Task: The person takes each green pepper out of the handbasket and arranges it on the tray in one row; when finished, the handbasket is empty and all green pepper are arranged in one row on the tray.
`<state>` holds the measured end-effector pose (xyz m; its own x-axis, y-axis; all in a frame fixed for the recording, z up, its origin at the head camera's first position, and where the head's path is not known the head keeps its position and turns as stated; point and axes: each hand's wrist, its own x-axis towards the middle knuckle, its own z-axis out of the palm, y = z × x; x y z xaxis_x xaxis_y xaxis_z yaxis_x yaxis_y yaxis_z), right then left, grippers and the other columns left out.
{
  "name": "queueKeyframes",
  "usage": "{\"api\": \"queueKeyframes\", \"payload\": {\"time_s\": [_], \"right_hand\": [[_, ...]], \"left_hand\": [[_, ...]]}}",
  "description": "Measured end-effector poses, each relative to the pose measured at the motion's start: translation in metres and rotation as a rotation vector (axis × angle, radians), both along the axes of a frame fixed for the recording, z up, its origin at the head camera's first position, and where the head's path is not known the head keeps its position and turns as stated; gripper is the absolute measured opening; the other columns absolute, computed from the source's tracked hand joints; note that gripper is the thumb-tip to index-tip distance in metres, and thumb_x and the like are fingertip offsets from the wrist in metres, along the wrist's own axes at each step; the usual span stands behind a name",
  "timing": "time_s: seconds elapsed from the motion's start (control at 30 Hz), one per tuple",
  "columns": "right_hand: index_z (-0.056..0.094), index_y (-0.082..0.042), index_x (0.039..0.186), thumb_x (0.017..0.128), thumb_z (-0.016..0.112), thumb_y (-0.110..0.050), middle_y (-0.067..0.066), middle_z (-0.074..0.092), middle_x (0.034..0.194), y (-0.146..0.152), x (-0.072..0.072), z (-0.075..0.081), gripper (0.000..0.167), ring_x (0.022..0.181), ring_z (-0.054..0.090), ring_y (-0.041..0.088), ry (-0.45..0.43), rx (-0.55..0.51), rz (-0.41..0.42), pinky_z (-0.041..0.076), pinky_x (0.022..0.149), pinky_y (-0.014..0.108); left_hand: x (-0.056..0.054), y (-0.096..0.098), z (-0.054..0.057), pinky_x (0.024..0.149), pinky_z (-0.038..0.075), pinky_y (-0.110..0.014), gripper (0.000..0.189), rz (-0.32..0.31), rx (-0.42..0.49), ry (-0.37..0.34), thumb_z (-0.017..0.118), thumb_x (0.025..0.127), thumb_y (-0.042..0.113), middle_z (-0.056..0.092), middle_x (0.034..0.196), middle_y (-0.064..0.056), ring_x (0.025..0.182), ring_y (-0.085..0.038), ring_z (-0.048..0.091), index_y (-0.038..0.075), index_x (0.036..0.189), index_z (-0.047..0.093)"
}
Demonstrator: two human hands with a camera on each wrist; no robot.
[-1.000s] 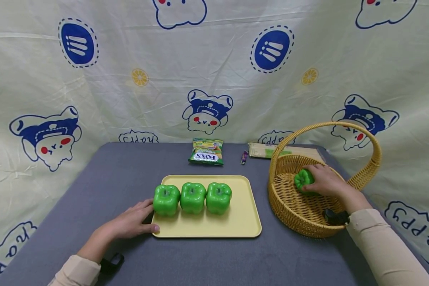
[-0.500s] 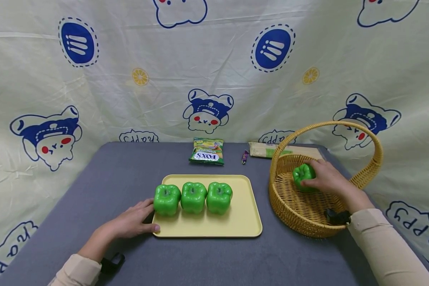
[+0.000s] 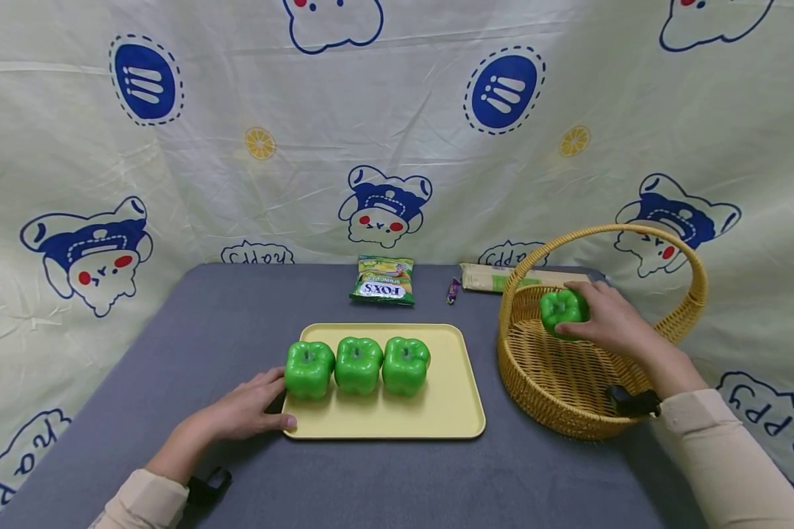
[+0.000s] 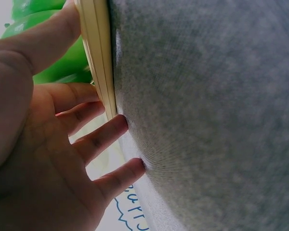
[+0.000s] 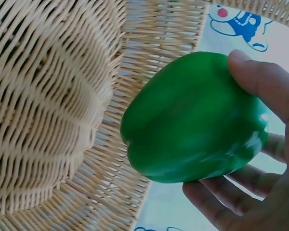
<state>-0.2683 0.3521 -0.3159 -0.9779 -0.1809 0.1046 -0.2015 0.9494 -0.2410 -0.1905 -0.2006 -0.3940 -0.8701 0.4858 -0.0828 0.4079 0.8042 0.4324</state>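
My right hand (image 3: 612,319) grips a green bell pepper (image 3: 561,311) over the back part of the wicker basket (image 3: 569,422). In the right wrist view the thumb is on one side of the pepper (image 5: 192,120) and the fingers on the other. Three more green bell peppers stand in a row on the yellow tray (image 3: 453,389): a left one (image 3: 309,371), a middle one (image 3: 357,367) and a right one (image 3: 405,367). My left hand (image 3: 245,408) rests at the tray's left edge, fingers fairly straight, thumb on the rim (image 4: 98,53).
Behind the tray lies a green Fox's candy bag (image 3: 383,281), with a small purple wrapped sweet (image 3: 453,291) to its right. A long beige packet (image 3: 479,278) lies partly behind the basket. The basket's tall handle (image 3: 635,229) arches over its right side. A printed cloth hangs behind the grey table (image 3: 238,308).
My right hand has raised the bell pepper from the basket's inside, up and slightly back. The left hand, the tray and its peppers stay put.
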Motion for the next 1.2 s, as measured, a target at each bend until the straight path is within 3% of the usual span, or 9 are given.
{"api": "queueKeyframes", "payload": {"time_s": [0.27,0.47,1.2], "right_hand": [[0.031,-0.002,0.144,0.079,0.070,-0.051,0.026,0.043,0.118,-0.008,0.013,0.013,0.091,0.095,0.047,0.034,0.040,-0.025,0.012,0.043,0.070,0.042],[0.031,-0.005,0.145,0.079,0.068,-0.057,0.027,0.041,0.123,-0.014,0.023,0.020,0.091,0.098,0.048,0.037,0.060,-0.041,0.009,0.043,0.072,0.046],[0.041,-0.005,0.139,0.078,0.075,-0.040,0.018,0.052,0.120,-0.043,0.064,0.020,0.078,0.101,0.050,0.030,0.272,-0.117,0.127,0.043,0.075,0.048]], "left_hand": [[0.000,0.000,0.000,0.098,0.034,-0.064,0.076,-0.007,-0.002,0.001,0.066,0.083,0.047,0.039,0.143,-0.022,0.131,-0.045,0.037,-0.001,0.138,0.043],[0.000,0.000,0.000,0.099,0.033,-0.064,0.076,0.001,0.001,-0.003,0.067,0.083,0.047,0.039,0.143,-0.022,0.132,-0.046,0.037,-0.001,0.138,0.043],[-0.001,-0.002,-0.002,0.099,0.033,-0.064,0.077,0.006,0.006,-0.006,0.066,0.084,0.048,0.038,0.144,-0.021,0.133,-0.044,0.036,-0.001,0.139,0.042]]}}
